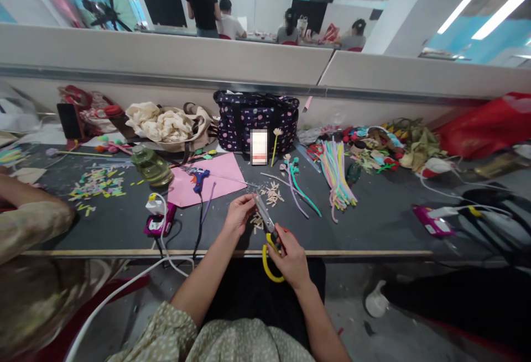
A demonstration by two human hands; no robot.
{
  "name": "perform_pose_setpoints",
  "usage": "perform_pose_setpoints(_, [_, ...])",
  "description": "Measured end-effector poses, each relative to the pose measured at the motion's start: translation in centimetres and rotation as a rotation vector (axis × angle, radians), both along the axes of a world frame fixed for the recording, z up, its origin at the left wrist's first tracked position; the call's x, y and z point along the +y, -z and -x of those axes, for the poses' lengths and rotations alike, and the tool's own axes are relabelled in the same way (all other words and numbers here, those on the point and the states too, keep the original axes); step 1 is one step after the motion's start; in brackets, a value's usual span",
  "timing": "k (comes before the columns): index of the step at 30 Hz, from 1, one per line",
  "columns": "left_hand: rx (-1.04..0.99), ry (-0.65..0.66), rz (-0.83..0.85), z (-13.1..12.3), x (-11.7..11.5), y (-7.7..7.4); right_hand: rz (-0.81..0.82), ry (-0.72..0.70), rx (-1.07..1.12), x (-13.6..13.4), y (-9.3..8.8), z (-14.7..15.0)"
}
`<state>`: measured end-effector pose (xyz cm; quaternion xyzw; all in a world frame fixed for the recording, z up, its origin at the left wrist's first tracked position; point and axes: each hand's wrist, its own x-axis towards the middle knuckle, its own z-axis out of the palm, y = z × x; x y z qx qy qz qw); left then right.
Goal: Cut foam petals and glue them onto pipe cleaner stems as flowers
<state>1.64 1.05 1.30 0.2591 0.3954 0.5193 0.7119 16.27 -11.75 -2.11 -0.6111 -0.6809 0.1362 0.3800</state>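
My right hand (290,257) grips a pair of scissors (266,218) with yellow handles, the blades angled up and to the left over the table. Close to the blade tips, my left hand (238,215) is closed in a pinch; what it holds is too small to make out. Short beige pieces (272,193) lie in a pile just beyond the blades, with more partly hidden beneath my hands. Right of that pile rest a purple and a teal fuzzy stem (306,195).
A blue glue gun (199,179) lies on pink paper (226,169), its cord running toward the front edge. A green bottle (151,166), pastel fuzzy stems (337,171) and a dark patterned bag (257,116) stand around. Another person's arm (33,207) rests at left.
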Motion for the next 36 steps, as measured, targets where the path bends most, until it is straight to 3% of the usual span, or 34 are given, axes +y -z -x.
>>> perform_pose_setpoints(15, [-0.009,-0.010,0.015,-0.2,0.0,0.4,0.031,0.000,0.042,0.1,0.4,0.0])
perform_pose_setpoints(27, [-0.017,-0.052,0.058,-0.1,0.6,1.7,0.041,-0.019,0.031,0.9,1.0,-0.2])
perform_pose_setpoints(32, [-0.051,-0.064,0.077,0.6,1.0,2.0,0.130,-0.003,0.164,2.2,1.5,-0.1])
perform_pose_setpoints(36, [-0.075,-0.050,0.082,1.3,1.2,2.2,0.218,0.071,0.195,2.8,0.6,-0.1])
